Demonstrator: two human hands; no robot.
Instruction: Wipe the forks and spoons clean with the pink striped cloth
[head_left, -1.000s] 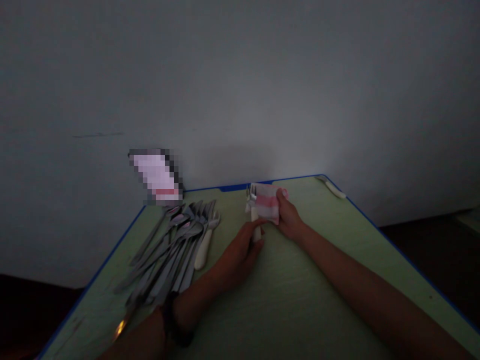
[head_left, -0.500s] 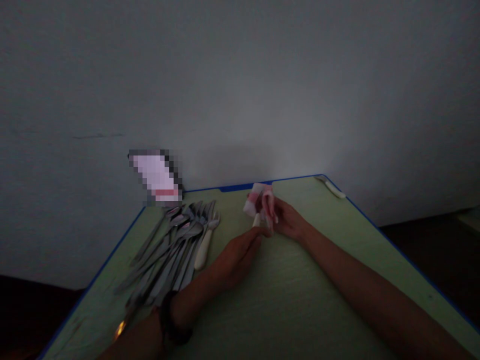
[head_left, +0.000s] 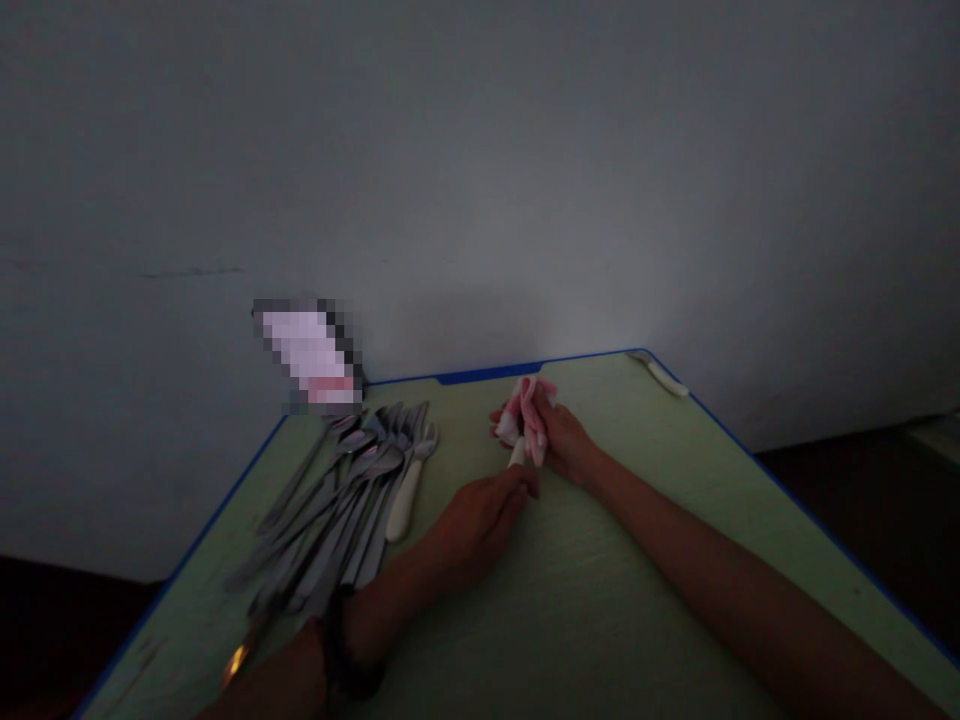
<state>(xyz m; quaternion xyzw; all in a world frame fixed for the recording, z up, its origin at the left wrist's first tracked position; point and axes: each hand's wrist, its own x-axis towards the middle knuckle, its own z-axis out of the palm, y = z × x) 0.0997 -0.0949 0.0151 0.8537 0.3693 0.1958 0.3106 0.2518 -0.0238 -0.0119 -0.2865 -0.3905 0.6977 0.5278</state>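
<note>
My right hand (head_left: 564, 441) is closed around a pink and white cloth (head_left: 527, 415), which is wrapped over the far end of a white-handled utensil (head_left: 517, 454). My left hand (head_left: 480, 515) pinches the near end of that utensil's white handle with curled fingers. Both hands rest near the middle of a pale green table (head_left: 585, 610). The utensil's working end is hidden inside the cloth.
A pile of several metal spoons and forks (head_left: 341, 495) lies on the table's left, with one white-handled piece (head_left: 405, 500) among them. A blurred-out pinkish object (head_left: 311, 352) stands at the back left. A small white item (head_left: 661, 372) lies at the far right corner. A grey wall rises behind.
The cloth was held up flat over the utensil; my right hand has since bunched it round the utensil's end. My left hand slid a little nearer along the handle.
</note>
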